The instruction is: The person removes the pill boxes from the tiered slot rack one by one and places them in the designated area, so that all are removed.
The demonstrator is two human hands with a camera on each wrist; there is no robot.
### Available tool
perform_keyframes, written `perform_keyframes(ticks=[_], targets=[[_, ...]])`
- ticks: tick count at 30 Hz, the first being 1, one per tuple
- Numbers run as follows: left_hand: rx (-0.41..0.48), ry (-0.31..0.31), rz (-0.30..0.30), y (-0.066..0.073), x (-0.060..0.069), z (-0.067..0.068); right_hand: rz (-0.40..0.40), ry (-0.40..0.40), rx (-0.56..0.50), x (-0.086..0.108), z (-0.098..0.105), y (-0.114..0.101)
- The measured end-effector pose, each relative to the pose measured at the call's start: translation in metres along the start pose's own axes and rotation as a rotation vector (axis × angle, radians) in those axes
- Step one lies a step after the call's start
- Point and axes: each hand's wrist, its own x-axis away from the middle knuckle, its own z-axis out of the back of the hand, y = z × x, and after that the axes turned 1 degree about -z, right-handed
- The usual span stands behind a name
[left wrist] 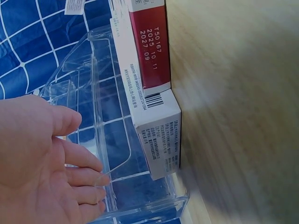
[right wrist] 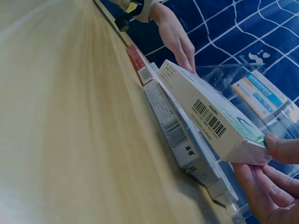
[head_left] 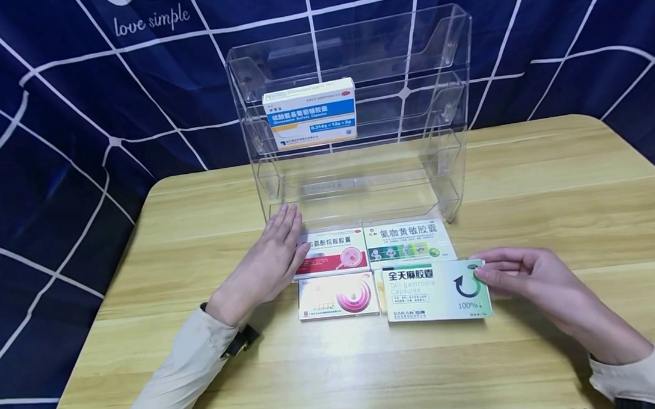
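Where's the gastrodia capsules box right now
In the head view, the gastrodia capsules box is right of centre, its right end pinched by the right hand, just below the white box with green strip.

The rack (head_left: 392,127) stands behind boxes (head_left: 338,295) on the table (head_left: 322,373).

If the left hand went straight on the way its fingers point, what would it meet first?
The left hand would probably meet the clear rack first, at its lower front; depth is unclear.
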Motion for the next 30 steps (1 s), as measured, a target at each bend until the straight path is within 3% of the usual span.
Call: perform_keyframes(ticks=[11, 24, 30], targets=[[0.003, 0.0, 0.006, 0.0, 0.001, -0.001, -0.046, -0.004, 0.057, 0.014, -0.005, 0.011], [-0.006, -0.001, 0.002, 0.001, 0.0, -0.001, -0.126, -0.154, -0.041, 0.031, -0.008, 0.029], [-0.011, 0.005, -0.003, 0.001, 0.0, 0.0, -0.181, -0.103, 0.068, 0.032, -0.014, 0.026]])
